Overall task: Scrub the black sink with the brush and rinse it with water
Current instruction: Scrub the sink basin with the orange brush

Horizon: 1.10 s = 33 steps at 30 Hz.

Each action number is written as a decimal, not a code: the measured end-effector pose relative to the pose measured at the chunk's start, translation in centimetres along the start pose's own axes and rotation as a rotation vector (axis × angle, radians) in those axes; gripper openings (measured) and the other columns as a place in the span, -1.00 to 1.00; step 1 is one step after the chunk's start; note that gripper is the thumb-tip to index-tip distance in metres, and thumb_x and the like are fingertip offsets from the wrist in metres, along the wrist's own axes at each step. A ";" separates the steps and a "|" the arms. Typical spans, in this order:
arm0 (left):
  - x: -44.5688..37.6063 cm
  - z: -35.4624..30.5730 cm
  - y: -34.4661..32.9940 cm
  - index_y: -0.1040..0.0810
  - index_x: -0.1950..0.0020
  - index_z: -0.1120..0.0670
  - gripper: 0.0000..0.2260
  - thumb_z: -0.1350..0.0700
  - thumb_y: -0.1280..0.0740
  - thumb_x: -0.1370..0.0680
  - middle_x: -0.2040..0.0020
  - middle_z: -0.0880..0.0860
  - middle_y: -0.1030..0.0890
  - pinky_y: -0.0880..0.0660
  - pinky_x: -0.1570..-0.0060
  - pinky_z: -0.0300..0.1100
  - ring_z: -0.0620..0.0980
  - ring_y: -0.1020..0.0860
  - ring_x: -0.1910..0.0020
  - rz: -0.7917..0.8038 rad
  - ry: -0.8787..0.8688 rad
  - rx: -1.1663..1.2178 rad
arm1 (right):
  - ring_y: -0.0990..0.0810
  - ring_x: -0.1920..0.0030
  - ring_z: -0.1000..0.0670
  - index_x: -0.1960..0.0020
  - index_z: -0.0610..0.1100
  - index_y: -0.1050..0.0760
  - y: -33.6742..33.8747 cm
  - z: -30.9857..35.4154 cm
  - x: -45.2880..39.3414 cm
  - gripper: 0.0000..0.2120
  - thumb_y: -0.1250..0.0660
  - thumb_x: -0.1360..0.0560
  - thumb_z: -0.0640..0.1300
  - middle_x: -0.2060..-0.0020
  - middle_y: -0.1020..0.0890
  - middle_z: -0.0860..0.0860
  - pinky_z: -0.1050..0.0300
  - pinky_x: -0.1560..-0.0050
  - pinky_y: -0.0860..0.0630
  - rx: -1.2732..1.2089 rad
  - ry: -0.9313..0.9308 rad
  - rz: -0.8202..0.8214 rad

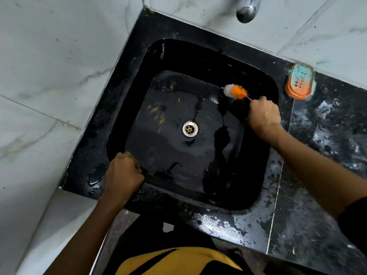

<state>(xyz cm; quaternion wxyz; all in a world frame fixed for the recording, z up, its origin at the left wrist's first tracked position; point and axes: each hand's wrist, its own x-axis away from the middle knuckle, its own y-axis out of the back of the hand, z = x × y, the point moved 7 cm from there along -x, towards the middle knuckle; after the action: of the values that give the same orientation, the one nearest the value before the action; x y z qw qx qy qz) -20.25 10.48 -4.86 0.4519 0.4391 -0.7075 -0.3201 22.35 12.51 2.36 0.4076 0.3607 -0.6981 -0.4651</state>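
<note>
The black square sink (127, 108) is set in a dark stone counter, wet and glossy, with orange-brown smears left of the metal drain (190, 129). My right hand (264, 116) grips the thin pink handle of a small brush (235, 91) with orange and white bristles. The bristles press on the sink's far right inner wall. My left hand (124, 172) is curled over the sink's near left rim and grips it. The metal tap (246, 11) sticks out from the wall above the sink, with no water running from it.
An orange soap dish (299, 82) holding a teal soap bar sits on the counter (327, 135) right of the sink. Marble-tiled walls (49, 76) close in on the left and back. Water pools on the counter's front edge.
</note>
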 end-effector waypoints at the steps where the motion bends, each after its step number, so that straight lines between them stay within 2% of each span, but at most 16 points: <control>1: 0.0 0.0 0.0 -0.55 0.30 0.10 -0.92 0.24 -0.42 -0.31 0.20 0.06 -0.54 -0.53 0.27 -0.02 0.12 -0.53 0.17 -0.002 -0.003 0.000 | -0.61 0.10 -0.35 -0.10 -0.36 -0.54 0.0 -0.1 -0.4 -0.78 -0.19 -0.52 -0.34 0.06 -0.52 -0.28 -0.11 0.21 -0.52 0.100 0.076 0.004; 5: 0.0 0.0 -0.1 -0.55 0.29 0.10 -0.94 0.22 -0.40 -0.30 0.19 0.06 -0.54 -0.52 0.24 -0.03 0.13 -0.53 0.14 -0.007 -0.001 -0.001 | -0.64 0.14 -0.30 -0.11 -0.35 -0.52 0.5 -1.4 -0.6 -0.76 -0.15 -0.52 -0.36 0.06 -0.55 -0.25 0.00 0.33 -0.40 0.338 0.238 -0.006; 10: -0.2 0.0 -0.2 -0.58 0.30 0.09 -0.98 0.19 -0.38 -0.29 0.18 0.04 -0.56 -0.52 0.22 -0.05 0.12 -0.54 0.13 0.006 -0.018 -0.029 | -0.66 0.08 -0.20 -0.08 -0.18 -0.59 -1.2 -0.3 1.2 -0.74 -0.15 -0.55 -0.27 0.07 -0.65 -0.13 0.07 0.28 -0.47 0.511 0.388 0.112; 13: -0.1 -0.1 0.0 -0.60 0.29 0.11 -0.96 0.22 -0.42 -0.30 0.18 0.06 -0.58 -0.52 0.21 -0.07 0.13 -0.56 0.15 0.000 -0.006 -0.012 | -0.64 0.02 -0.22 -0.14 -0.15 -0.57 -1.8 -0.6 1.4 -0.73 -0.13 -0.58 -0.26 0.02 -0.62 -0.15 0.03 0.25 -0.47 0.421 0.333 0.165; 17: 0.0 -0.2 0.1 -0.62 0.27 0.11 -0.96 0.21 -0.40 -0.30 0.17 0.05 -0.58 -0.51 0.20 -0.09 0.10 -0.55 0.14 -0.004 -0.005 -0.037 | -0.63 0.05 -0.32 -0.13 -0.24 -0.56 -0.9 0.5 1.1 -0.75 -0.15 -0.57 -0.26 0.03 -0.59 -0.23 -0.07 0.22 -0.53 0.227 0.257 0.076; 20: 0.0 -0.4 0.1 -0.62 0.25 0.09 -0.95 0.19 -0.40 -0.31 0.16 0.04 -0.58 -0.50 0.19 -0.09 0.10 -0.55 0.12 0.014 0.002 -0.036 | -0.63 0.10 -0.32 -0.11 -0.27 -0.52 -0.2 2.2 0.2 -0.79 -0.19 -0.53 -0.24 0.04 -0.58 -0.23 -0.02 0.30 -0.45 0.155 0.280 -0.020; 22: 0.2 -0.5 0.5 -0.61 0.24 0.09 -0.94 0.20 -0.42 -0.32 0.15 0.07 -0.57 -0.52 0.17 -0.07 0.13 -0.56 0.13 0.010 0.030 -0.024 | -0.62 0.08 -0.33 -0.08 -0.28 -0.54 -0.2 3.2 -1.0 -0.77 -0.18 -0.51 -0.26 0.05 -0.59 -0.25 -0.03 0.25 -0.48 0.106 0.267 -0.019; 25: 0.4 -0.8 0.9 -0.59 0.25 0.09 -0.93 0.21 -0.44 -0.32 0.16 0.09 -0.56 -0.52 0.18 -0.07 0.16 -0.56 0.17 0.008 0.057 -0.014 | -0.62 0.04 -0.34 -0.08 -0.24 -0.58 -1.6 3.5 -2.5 -0.74 -0.17 -0.51 -0.25 0.05 -0.62 -0.26 -0.10 0.13 -0.56 0.014 0.172 0.040; 30: 0.3 -0.6 0.6 -0.59 0.28 0.06 -0.95 0.12 -0.36 -0.29 0.18 0.05 -0.56 -0.52 0.19 -0.07 0.12 -0.56 0.15 0.034 0.044 -0.021 | -0.56 -0.12 -0.33 -0.21 -0.21 -0.52 -4.2 -1.0 -3.2 -0.69 -0.13 -0.56 -0.16 -0.10 -0.58 -0.25 -0.15 -0.07 -0.52 -0.151 -0.209 0.122; 33: 0.4 -0.8 0.9 -0.59 0.28 0.08 -0.96 0.18 -0.40 -0.31 0.18 0.08 -0.56 -0.55 0.17 -0.05 0.15 -0.56 0.16 0.021 0.049 -0.010 | -0.53 -0.21 -0.29 -0.25 -0.25 -0.49 -4.2 -2.6 -3.0 -0.68 -0.16 -0.56 -0.17 -0.18 -0.55 -0.25 -0.13 -0.15 -0.49 -0.207 -0.363 0.169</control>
<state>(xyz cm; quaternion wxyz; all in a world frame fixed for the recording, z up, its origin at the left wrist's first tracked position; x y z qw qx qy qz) -19.86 10.43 -3.62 0.4746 0.4373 -0.6991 -0.3078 26.46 12.97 -1.66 0.3478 0.1675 -0.7362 -0.5558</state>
